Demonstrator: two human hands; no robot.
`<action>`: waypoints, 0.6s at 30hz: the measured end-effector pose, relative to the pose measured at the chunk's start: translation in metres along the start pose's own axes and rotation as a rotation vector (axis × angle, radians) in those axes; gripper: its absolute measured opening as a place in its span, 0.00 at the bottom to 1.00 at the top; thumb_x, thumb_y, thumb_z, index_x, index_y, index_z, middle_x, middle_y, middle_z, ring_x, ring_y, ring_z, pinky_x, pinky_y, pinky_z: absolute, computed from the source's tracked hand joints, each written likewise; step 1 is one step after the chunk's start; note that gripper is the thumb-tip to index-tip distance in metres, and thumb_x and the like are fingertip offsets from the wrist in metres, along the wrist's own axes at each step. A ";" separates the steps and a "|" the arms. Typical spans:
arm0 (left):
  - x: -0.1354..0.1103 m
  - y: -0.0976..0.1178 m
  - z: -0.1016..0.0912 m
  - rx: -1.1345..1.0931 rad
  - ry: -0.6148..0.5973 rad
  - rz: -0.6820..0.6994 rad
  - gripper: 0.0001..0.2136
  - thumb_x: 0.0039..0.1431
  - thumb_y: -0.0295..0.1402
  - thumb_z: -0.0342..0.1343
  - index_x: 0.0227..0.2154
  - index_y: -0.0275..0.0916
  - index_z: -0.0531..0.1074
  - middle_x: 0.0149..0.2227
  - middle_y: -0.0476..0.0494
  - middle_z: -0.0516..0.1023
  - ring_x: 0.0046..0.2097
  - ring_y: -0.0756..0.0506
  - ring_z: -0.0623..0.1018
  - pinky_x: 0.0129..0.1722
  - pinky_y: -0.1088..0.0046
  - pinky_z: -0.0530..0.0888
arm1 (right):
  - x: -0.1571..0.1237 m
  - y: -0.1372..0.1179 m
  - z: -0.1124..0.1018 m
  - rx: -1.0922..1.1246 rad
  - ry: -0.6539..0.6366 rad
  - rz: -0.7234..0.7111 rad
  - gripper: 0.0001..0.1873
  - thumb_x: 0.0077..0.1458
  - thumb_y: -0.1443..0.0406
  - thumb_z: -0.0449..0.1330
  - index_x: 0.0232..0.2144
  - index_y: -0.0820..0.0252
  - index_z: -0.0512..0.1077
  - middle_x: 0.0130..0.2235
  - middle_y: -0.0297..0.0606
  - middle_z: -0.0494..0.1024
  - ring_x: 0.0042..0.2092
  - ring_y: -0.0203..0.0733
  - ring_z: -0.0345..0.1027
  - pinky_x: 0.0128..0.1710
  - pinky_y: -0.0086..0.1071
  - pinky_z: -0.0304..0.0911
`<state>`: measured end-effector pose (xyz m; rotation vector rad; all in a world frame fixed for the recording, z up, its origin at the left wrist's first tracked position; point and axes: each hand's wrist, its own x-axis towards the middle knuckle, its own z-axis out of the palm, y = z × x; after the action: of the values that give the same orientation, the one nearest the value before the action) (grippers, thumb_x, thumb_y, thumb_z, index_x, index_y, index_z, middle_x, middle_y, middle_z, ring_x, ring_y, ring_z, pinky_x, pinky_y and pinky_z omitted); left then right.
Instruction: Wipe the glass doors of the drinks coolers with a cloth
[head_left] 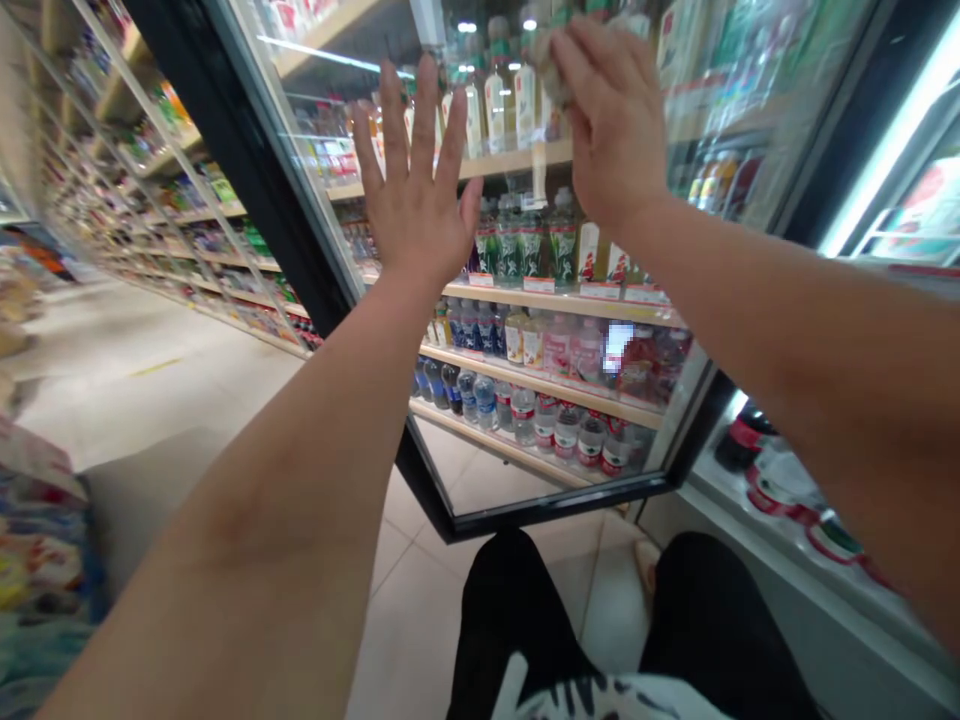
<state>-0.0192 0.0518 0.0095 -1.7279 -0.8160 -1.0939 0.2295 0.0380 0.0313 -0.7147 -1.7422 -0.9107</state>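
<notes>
The person was down low in front of the glass door [525, 515] of a drinks cooler, knees in black trousers [510, 610] close to its bottom edge. The left hand [416, 190] was raised flat to the glass with fingers spread wide, gripping nothing. I could not tell whether the palm was actually touching the pane. The right hand [611, 120] was up near the door's top edge, to the right of the left one, its fingers curled over a pale wad [559, 75] held at the glass. Blur kept me from telling cloth from paper.

Through the pane showed shelves of bottles [525, 410] in rows, white ones up high, green-labelled ones in the middle and clear water bottles near the bottom edge. To the right, the open cooler [795, 570] held red and white cans along its lowest shelf. Store shelves [187, 210] ran down the left side of the tiled floor [150, 370].
</notes>
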 end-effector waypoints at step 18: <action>-0.002 0.044 -0.062 -0.283 -0.170 -0.227 0.31 0.66 0.47 0.47 0.71 0.63 0.50 0.68 0.84 0.33 0.71 0.47 0.23 0.73 0.52 0.19 | -0.020 -0.007 0.008 0.068 0.036 -0.114 0.25 0.71 0.64 0.43 0.64 0.54 0.68 0.66 0.33 0.67 0.68 0.44 0.58 0.72 0.45 0.53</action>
<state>-0.0013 -0.0220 0.0052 -2.0220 -1.0221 -1.2754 0.2259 0.0402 0.0090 -0.5563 -1.7875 -0.9306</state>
